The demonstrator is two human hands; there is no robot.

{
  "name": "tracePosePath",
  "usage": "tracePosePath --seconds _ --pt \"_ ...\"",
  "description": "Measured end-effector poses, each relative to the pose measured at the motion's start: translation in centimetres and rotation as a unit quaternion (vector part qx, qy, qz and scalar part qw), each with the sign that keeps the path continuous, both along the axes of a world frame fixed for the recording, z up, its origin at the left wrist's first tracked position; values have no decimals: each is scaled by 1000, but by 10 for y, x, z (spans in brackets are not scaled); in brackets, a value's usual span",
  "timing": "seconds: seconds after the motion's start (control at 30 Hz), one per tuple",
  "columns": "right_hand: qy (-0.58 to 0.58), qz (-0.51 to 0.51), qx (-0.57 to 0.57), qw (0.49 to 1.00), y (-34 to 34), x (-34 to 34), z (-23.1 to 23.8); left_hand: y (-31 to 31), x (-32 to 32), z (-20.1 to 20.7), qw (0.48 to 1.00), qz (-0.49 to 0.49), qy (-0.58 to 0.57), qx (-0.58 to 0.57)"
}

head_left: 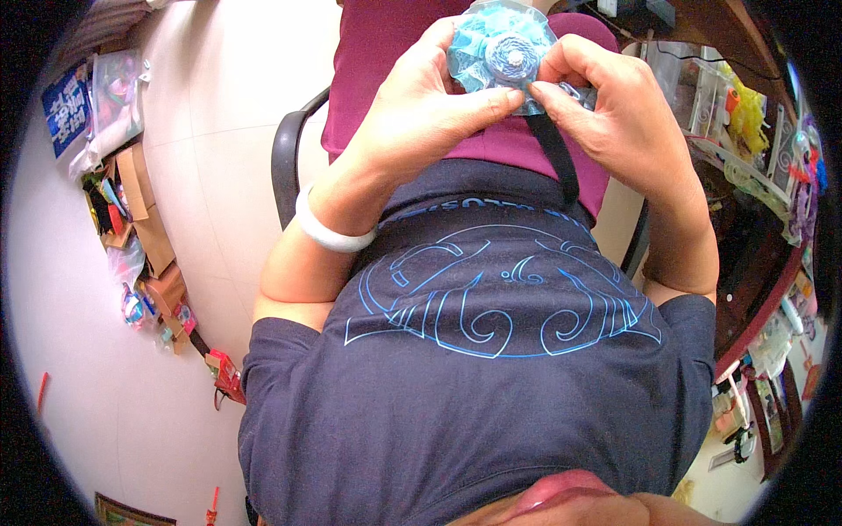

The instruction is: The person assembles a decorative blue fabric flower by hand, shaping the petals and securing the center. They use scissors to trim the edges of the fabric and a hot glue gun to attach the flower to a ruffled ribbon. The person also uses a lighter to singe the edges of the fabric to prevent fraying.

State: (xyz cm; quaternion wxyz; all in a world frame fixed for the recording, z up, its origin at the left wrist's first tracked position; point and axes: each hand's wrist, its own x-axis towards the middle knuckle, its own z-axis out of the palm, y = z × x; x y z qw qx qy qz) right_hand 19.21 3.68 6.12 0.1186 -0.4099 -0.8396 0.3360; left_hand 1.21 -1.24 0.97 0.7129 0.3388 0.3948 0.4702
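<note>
A light-blue ruffled fabric flower [482, 48] with a coiled centre and a pale bead sits above my lap, at the top of the view. My left hand [425, 101] grips it from the left, with the thumb along its lower edge. At its right edge, my right hand [618, 105] has thumb and forefinger pinched close together on the flower's rim. A small shiny piece shows inside the curl of that hand, too small to name. Below the flower hangs a black strap [554, 158], running down toward my dark shirt.
A black chair armrest [289, 158] curves at my left. Cardboard boxes [145, 206] and plastic bags line the wall on the left. To the right stands a dark wooden table [745, 232] with clear bags, a yellow bundle [748, 118] and craft bits.
</note>
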Motion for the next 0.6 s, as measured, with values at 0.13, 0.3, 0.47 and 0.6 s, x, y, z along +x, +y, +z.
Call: tracePosePath --seconds 0.13,0.3,0.47,0.6 --pt "1 -1 1 1000 -2 1 5 -1 0 1 1000 -3 -9 -16" --pt "16 -11 -31 999 -2 -3 9 -2 -2 -3 999 -5 -23 -24" --pt "34 -28 -52 998 -4 -3 6 -2 -1 0 999 2 -37 -25" --pt "9 -24 -57 998 -3 -2 8 -1 1 2 1000 -8 -20 -16"
